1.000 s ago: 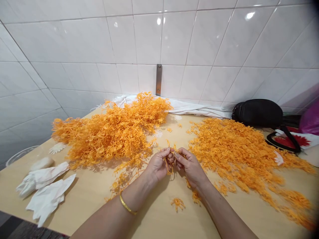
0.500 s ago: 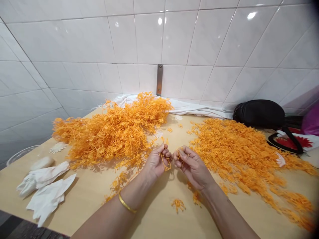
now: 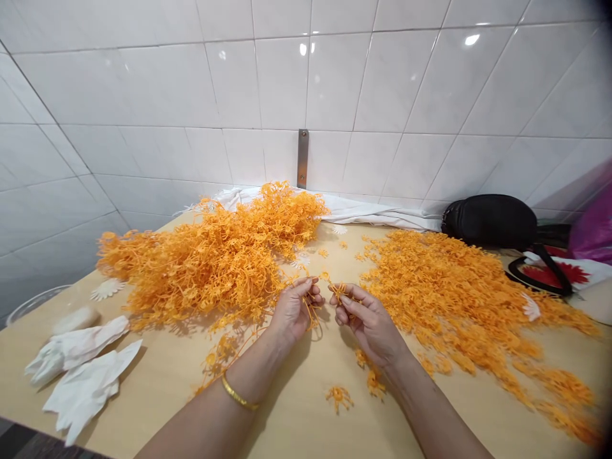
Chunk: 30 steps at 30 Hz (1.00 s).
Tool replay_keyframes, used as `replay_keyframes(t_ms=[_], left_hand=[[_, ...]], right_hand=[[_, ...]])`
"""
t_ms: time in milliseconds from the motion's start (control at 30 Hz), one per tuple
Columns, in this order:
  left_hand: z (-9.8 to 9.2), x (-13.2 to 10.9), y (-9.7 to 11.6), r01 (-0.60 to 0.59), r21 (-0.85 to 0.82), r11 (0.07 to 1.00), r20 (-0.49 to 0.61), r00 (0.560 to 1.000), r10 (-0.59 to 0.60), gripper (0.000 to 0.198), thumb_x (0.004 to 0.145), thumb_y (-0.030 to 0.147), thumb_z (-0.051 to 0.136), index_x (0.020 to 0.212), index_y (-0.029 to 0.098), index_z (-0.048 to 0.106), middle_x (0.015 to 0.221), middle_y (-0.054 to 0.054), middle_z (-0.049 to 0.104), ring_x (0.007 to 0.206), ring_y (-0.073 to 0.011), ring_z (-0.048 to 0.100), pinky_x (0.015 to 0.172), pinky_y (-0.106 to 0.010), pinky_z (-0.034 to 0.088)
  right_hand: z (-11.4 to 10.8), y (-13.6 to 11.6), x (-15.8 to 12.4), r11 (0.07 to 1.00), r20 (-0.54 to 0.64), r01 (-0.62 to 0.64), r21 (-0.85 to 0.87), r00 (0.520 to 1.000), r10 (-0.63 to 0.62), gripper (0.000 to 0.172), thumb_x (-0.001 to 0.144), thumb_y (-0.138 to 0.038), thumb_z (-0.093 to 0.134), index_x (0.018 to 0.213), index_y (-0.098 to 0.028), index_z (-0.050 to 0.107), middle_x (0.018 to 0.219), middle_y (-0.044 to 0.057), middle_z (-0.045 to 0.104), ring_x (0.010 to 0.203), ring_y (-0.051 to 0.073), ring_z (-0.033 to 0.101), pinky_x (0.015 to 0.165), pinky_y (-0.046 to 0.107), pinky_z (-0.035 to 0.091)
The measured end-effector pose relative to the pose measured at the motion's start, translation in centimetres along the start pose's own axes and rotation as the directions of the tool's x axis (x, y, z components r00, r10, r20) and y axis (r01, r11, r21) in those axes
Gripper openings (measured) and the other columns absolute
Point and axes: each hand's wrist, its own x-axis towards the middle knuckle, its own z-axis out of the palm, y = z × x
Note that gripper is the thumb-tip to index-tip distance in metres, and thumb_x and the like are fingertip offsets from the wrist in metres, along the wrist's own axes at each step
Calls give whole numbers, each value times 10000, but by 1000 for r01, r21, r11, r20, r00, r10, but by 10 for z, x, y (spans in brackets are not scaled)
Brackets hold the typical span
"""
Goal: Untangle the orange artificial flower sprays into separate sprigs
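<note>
Over the middle of the table, my left hand (image 3: 292, 311) pinches a thin orange plastic stem (image 3: 312, 317), whose strands hang below the fingers. Close beside it, my right hand (image 3: 368, 322) is closed on a small orange plastic flower piece (image 3: 338, 290) with spidery prongs, held between thumb and fingers. A small gap separates the two hands. To the left rises a tangled heap of orange stems (image 3: 210, 261). Flatter and wider, a pile of loose orange flower pieces (image 3: 440, 274) spreads on the right. One loose orange piece (image 3: 339, 398) lies below my hands.
Crumpled white tissues (image 3: 90, 376) and a pale rounded lump (image 3: 76, 320) lie at the left. A black pouch (image 3: 492, 220) with a strap stands at the back right near a purple bag (image 3: 593, 223). White cloth (image 3: 377, 213) runs along the tiled wall (image 3: 282, 83).
My hands have drawn slightly apart. The orange flower piece shows more clearly above my right fingers, and the stem loop below my left hand hangs narrower. The view has shifted a little.
</note>
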Motion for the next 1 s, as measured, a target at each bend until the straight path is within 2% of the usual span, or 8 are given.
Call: replay_keyframes(t_ms=[300, 500, 600, 733, 800, 1000], left_hand=[[2, -2, 0, 21, -2, 1000, -28, 999, -21, 51, 671, 152, 580, 701, 111, 574, 546, 0, 515, 474, -63, 483, 536, -194, 398], [0, 1, -3, -34, 35, 999, -34, 999, 36, 95, 613, 139, 626, 640, 120, 537, 522, 14, 501, 455, -65, 473, 516, -200, 387], [-2, 2, -4, -94, 77, 993, -35, 995, 97, 120, 597, 149, 643, 628, 124, 531, 521, 19, 501, 448, -68, 477, 508, -206, 375], [-3, 4, -5, -160, 150, 976, -40, 985, 168, 120, 604, 164, 634, 613, 128, 520, 510, 20, 495, 435, -68, 470, 487, -207, 346], [-4, 5, -6, -180, 173, 968, -39, 981, 189, 126, 608, 176, 631, 603, 130, 514, 500, 21, 488, 435, -71, 469, 491, -211, 346], [-6, 7, -7, -181, 142, 973, -50, 981, 189, 144, 588, 195, 644, 623, 131, 520, 507, 21, 498, 440, -71, 468, 499, -214, 350]], right_hand=[[-3, 0, 2, 993, 32, -63, 104, 998, 60, 154, 673, -225, 601, 823, -189, 607, 711, 14, 551, 499, 64, 393, 508, 227, 335], [-3, 0, 3, 995, 37, -44, 94, 999, 40, 155, 680, -219, 594, 831, -184, 596, 716, 18, 556, 501, 61, 396, 502, 220, 325], [-4, 0, 3, 999, -5, -31, 19, 1000, 31, 178, 670, -238, 590, 838, -182, 575, 690, 8, 549, 482, 59, 377, 488, 219, 313], [-6, -1, 4, 957, -195, 24, -289, 977, -84, 242, 669, -261, 563, 896, -181, 538, 644, -11, 537, 441, 59, 329, 439, 220, 267], [-7, -3, 5, 921, -245, 32, -389, 960, -137, 279, 671, -272, 549, 932, -178, 521, 642, -15, 533, 433, 61, 319, 423, 222, 255], [-11, -5, 6, 946, -241, 24, -323, 965, -107, 335, 641, -276, 578, 953, -169, 519, 632, -27, 529, 443, 60, 353, 451, 221, 294]])
